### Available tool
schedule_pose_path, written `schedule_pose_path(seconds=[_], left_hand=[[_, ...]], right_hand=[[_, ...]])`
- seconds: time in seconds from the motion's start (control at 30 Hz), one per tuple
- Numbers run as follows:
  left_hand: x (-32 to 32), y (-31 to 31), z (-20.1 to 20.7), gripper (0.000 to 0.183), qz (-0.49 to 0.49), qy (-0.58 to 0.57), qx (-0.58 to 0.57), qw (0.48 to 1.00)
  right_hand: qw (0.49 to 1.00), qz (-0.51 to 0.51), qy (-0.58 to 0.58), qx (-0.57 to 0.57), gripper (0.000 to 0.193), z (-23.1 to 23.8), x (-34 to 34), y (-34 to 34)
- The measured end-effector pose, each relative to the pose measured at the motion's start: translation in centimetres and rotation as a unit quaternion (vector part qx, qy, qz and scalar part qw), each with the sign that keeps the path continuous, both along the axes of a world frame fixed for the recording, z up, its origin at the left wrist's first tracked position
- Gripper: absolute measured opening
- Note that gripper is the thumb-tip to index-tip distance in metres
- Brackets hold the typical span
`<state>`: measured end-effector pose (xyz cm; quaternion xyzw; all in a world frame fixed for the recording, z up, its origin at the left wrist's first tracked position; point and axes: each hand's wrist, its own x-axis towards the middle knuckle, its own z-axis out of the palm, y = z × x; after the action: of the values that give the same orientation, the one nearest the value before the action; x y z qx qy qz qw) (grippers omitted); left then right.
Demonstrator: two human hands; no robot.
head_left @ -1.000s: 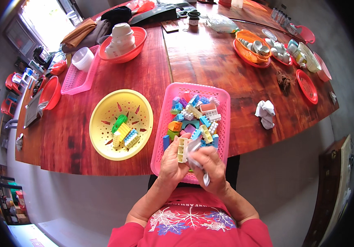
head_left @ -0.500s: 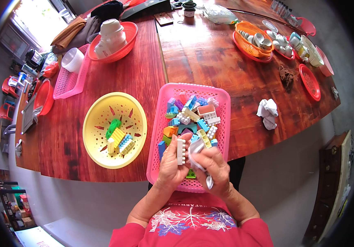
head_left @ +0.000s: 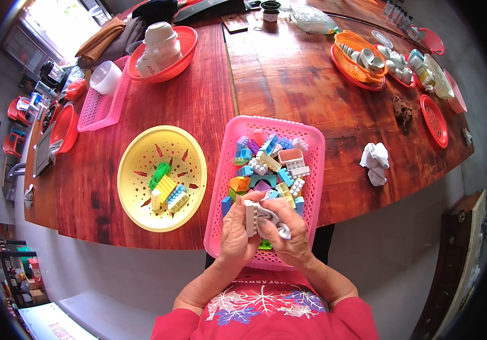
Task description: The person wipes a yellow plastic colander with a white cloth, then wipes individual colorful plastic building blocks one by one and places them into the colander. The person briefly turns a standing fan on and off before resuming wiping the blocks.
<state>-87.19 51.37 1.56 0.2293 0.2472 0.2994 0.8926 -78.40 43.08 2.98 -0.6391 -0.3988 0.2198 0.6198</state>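
**Hands wiping a white block over the pink basket**

Left hand (head_left: 236, 232) closed around a white studded block (head_left: 251, 218), held upright. Right hand (head_left: 290, 235) closed on a crumpled white cloth (head_left: 271, 220), pressed against the block's side. Both hands meet at the near edge of the pink basket (head_left: 311, 187), just above its near rim.

Red-brown wooden worktop (head_left: 288, 79) runs away from the hands in all directions. The pink basket sits directly ahead of the hands, full of mixed coloured blocks (head_left: 269, 164), loose and jumbled. Yellow perforated bowl (head_left: 141, 192) lies just left of the hands, beside the basket, not touching as far as I can tell; it holds a few blocks (head_left: 167, 190), green, yellow, blue. A second crumpled white cloth (head_left: 375, 163) lies on the worktop to the right of the hands, well apart from the basket.

Step, as judged: cleaning one block by cloth, mid-wipe. Next move would call for turning the block in the left-hand grip to reach unwiped faces, cloth kept tight to the studs.
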Motion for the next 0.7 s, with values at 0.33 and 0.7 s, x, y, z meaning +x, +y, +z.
schedule_pose_path(seconds=[0.33,0.7], left_hand=[[-3.9,6.1,1.2,0.030,0.198,0.182,0.293,0.918],[-6.3,11.6,0.0,0.031,0.185,0.579,0.668,0.429]], right_hand=[[0.994,0.113,-0.005,-0.006,0.022,0.6,0.8,-3.1],[0.996,-0.065,0.065,-0.003,0.017,0.3,3.2,-7.1]])
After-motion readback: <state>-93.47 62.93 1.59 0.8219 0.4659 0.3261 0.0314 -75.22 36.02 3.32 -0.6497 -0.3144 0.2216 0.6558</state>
